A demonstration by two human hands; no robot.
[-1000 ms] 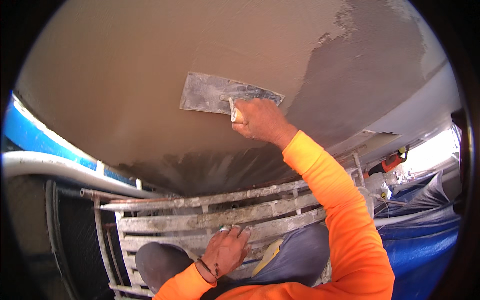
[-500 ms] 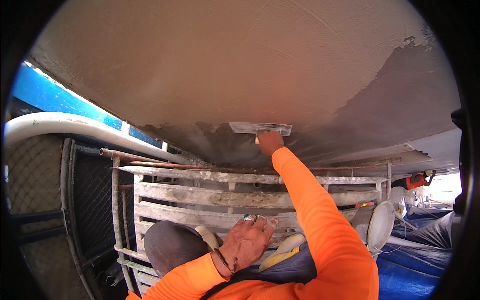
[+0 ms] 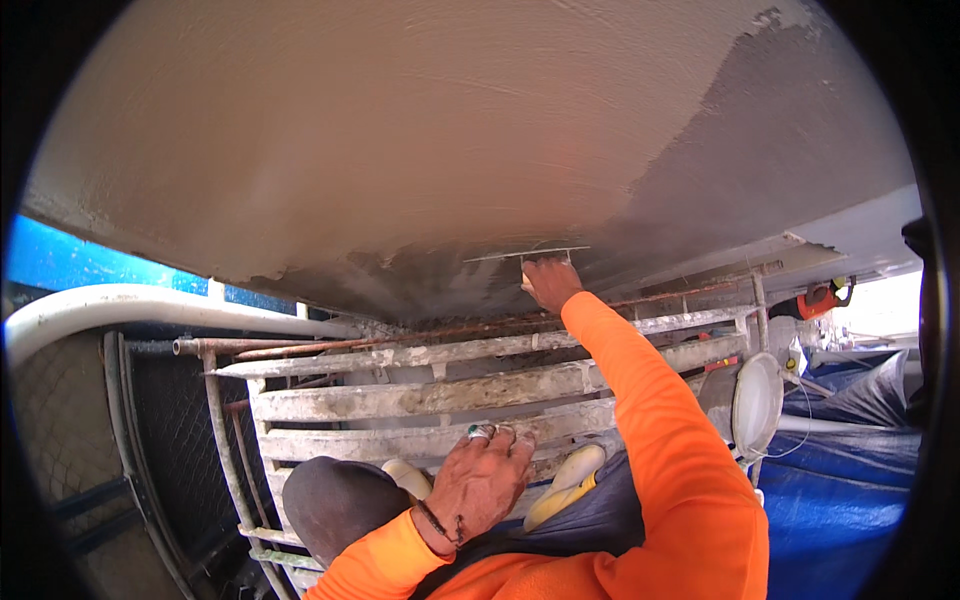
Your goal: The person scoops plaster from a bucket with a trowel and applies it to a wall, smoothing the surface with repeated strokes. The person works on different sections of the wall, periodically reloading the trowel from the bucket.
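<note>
Overhead, right hand [image 3: 548, 283] fisted around the handle of a thin flat steel plastering trowel [image 3: 527, 253] at 12 o'clock against the wet grey-brown plastered ceiling [image 3: 420, 130], likely stiff, light, mortar-slick, best gripped by handle; left hand [image 3: 480, 478] spread open, empty, on a mortar-crusted scaffold plank [image 3: 400, 440].

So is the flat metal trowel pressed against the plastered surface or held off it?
Against it: the flat metal trowel, gripped by the right hand, shows edge-on against the grey plastered surface.
</note>
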